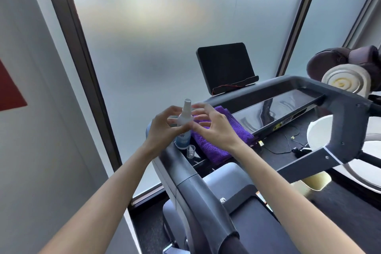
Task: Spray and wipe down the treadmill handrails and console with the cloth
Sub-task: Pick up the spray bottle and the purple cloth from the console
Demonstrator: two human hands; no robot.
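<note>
A small white spray bottle (184,118) with a blue label stands upright at the left end of the treadmill console (274,109). My left hand (162,128) curls around its middle, thumb in front and fingers behind. My right hand (212,126) hovers just right of the bottle with fingers spread, its thumb close to the bottle, above a folded purple cloth (220,142) that lies on the console tray. The bottle's clear cap (191,151) sits in the tray below. The grey left handrail (198,189) runs toward me; the right handrail (340,130) crosses on the right.
A dark tablet screen (225,66) stands at the back of the console. Thin black cables (288,140) lie under the console panel. A frosted glass wall is ahead, a grey wall at left. A white round seat (317,132) and a brown massage chair (346,60) stand at right.
</note>
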